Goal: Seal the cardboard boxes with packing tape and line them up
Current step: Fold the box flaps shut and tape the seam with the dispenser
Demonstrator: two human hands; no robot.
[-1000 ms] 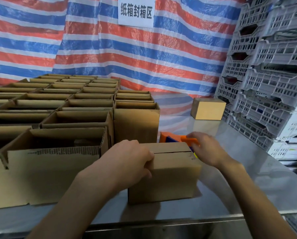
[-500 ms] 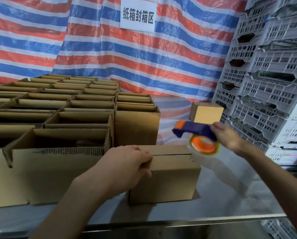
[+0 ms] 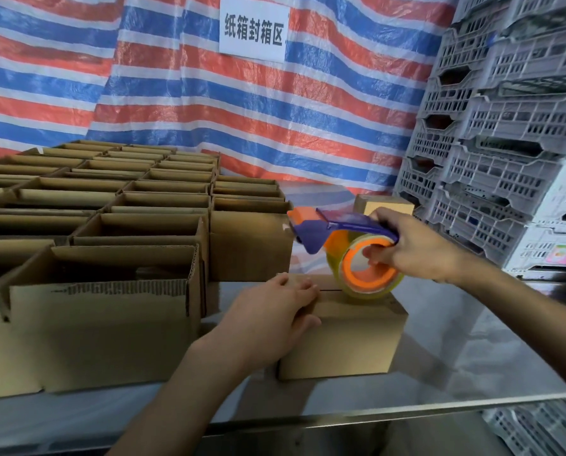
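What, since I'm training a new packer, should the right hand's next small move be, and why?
Probably lower the tape dispenser onto the closed box along its top seam: the right hand holds it over the box, and the left hand steadies it.

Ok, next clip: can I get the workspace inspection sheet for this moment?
Surface: steel table, shiny, boxes standing on it.
Job's things: closed box at the front, flaps shut; tape dispenser held above its far right end; open boxes in rows at left; second closed box at the back.
Clutter: nothing seen.
Grippers: left hand holds the closed box's left top edge; right hand grips the tape dispenser.
Cables: nothing seen.
Surroundings: striped tarp with a sign; stacked plastic crates at right.
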